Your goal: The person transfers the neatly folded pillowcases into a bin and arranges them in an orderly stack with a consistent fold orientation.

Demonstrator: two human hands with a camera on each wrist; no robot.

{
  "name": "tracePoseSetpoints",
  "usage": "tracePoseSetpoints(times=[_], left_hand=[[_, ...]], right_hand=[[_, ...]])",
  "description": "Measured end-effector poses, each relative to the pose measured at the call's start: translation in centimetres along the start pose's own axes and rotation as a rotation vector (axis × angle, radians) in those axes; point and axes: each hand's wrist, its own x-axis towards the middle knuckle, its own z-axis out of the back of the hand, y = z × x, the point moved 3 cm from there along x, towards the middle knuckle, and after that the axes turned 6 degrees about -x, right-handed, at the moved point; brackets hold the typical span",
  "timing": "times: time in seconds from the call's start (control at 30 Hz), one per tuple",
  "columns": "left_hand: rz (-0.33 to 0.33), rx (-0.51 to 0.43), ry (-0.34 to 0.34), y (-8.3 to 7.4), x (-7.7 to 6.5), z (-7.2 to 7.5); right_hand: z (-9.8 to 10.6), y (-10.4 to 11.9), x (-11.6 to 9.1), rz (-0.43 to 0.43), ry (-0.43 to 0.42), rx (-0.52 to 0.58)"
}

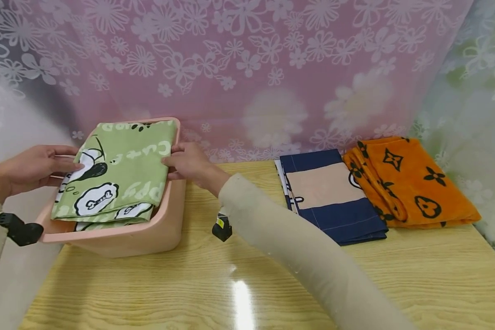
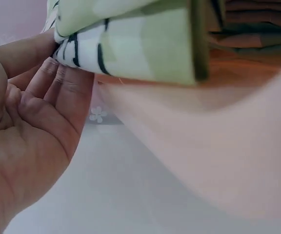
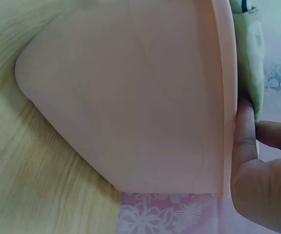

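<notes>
A folded green cloth (image 1: 119, 169) lies on top of a pink tub (image 1: 148, 238) at the table's (image 1: 272, 284) 9 o'clock side. The left hand (image 1: 33, 167) pinches the cloth's left edge, thumb on top. The right hand (image 1: 187, 160) pinches its right edge at the tub's rim. At 3 o'clock lie a blue cloth (image 1: 334, 197) and an orange towel (image 1: 408, 181), touching.

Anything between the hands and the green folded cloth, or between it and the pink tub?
Nothing visible. The left hand and right hand already touch the green printed folded cloth at its two sides, and it lies across the pink plastic tub.
</notes>
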Motion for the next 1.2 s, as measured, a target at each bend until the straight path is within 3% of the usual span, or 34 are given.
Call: tracePoseSetpoints(times=[0.4, 0.73, 1.2], left_hand=[[0.024, -0.048, 0.013, 0.3, -0.3, -0.5], [0.035, 0.002, 0.008, -0.1, -0.2, -0.7], [0.036, -0.048, 0.015, -0.1, -0.1, -0.6]], right_hand=[[-0.5, 0.5, -0.3, 0.009, -0.041, -0.216], [-0.5, 0.7, -0.2, 0.004, -0.04, -0.229], [-0.4, 1.2, -0.4, 0.003, -0.039, -0.252]])
